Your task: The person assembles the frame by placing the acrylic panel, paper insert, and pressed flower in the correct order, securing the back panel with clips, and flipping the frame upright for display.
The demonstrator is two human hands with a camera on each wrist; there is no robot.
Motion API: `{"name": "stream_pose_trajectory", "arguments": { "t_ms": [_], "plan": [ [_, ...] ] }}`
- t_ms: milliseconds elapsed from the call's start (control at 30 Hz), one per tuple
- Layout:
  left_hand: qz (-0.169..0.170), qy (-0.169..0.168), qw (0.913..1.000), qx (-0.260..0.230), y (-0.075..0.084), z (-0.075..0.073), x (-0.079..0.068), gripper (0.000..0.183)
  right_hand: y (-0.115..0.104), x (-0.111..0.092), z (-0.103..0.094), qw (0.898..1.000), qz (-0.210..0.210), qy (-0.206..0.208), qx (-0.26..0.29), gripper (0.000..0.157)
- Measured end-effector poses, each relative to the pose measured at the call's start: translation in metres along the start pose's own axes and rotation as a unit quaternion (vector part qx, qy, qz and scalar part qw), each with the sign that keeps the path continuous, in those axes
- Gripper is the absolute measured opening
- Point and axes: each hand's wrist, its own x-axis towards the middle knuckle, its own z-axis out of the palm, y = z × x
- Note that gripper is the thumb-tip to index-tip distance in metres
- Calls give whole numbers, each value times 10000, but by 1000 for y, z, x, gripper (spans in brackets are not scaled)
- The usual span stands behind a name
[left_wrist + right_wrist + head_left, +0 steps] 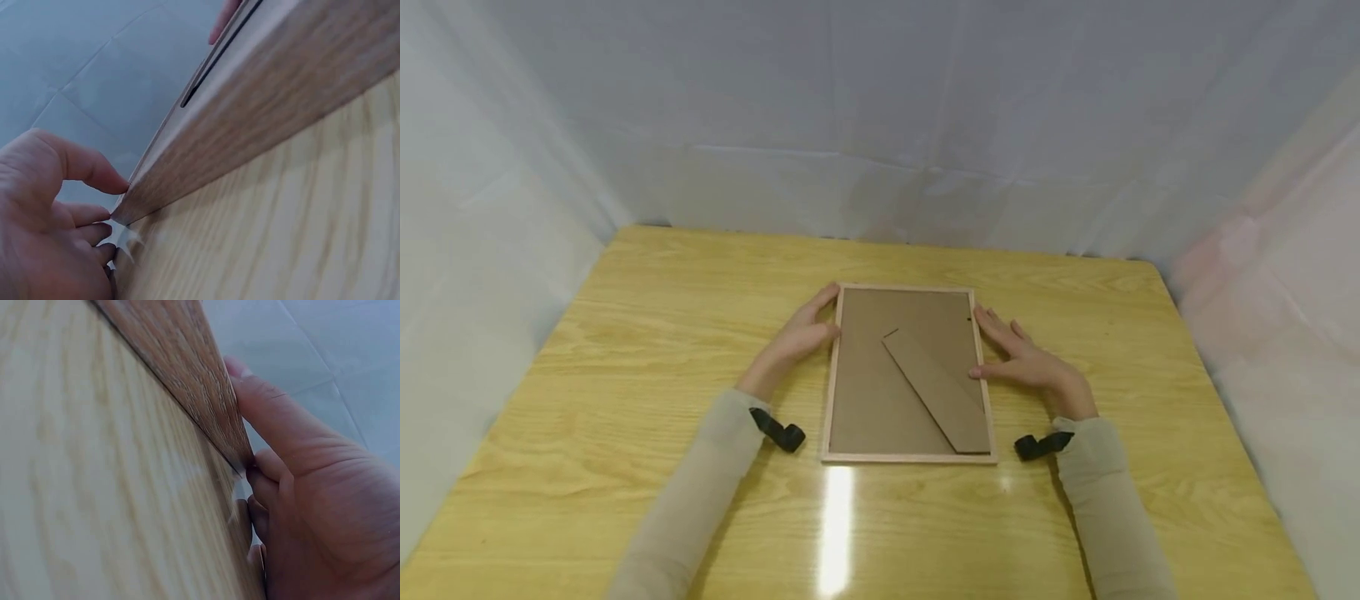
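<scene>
A picture frame (865, 392) lies face down on the table, its brown backing board and slanted easel stand (936, 387) facing up. At its upper left side, my left hand (801, 335) touches the wooden border with extended fingers and thumb. The left wrist view has that thumb (103, 175) at the top of the edge and the fingers beside it. Opposite, my right hand (1026, 362) rests against the right border, fingers spread along the side and thumb over the rim. Close up, the right thumb (275, 409) lies on the frame's wooden side (187, 369).
The yellow wood-grain table (647, 333) extends around the frame, with a bright light reflection near its front. Pale sheeting (880, 125) hangs behind the table and on both sides. A black wrist camera (782, 431) sticks out from the left cuff, another (1037, 446) from the right.
</scene>
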Motion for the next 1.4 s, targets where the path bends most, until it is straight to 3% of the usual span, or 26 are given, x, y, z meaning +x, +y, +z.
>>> {"name": "stream_pose_trajectory", "arguments": {
  "t_ms": [167,400,533,733,867,967,1033,1167,1400],
  "plan": [
    [-160,-147,9994,279,6,2,3,90,1,-3,2,9991,271,72,317,98],
    [-411,-286,9979,421,15,4,4,91,0,-5,-1,10000,-12,-30,-81,97],
    [-383,-5,9980,501,19,9,4,88,-2,-5,-1,10000,-22,-70,-56,98],
    [-432,522,9914,1122,23,16,2,83,-3,-5,0,9999,-13,-94,-46,98],
    [-310,4,9985,447,22,9,3,78,-3,-4,0,9999,-38,-82,-108,99],
    [-343,-565,9978,-111,19,-3,5,83,-3,-4,0,9999,-5,-70,-82,99],
    [-448,-746,9961,-174,18,-9,5,89,-3,-4,0,10000,44,-70,-47,99],
    [-674,-799,9942,-266,18,-13,5,95,-3,-4,-1,9999,61,-78,-90,99],
    [-756,-676,9948,-99,20,-13,7,93,-4,-3,-2,9997,-32,-75,-227,99]
  ]
}}
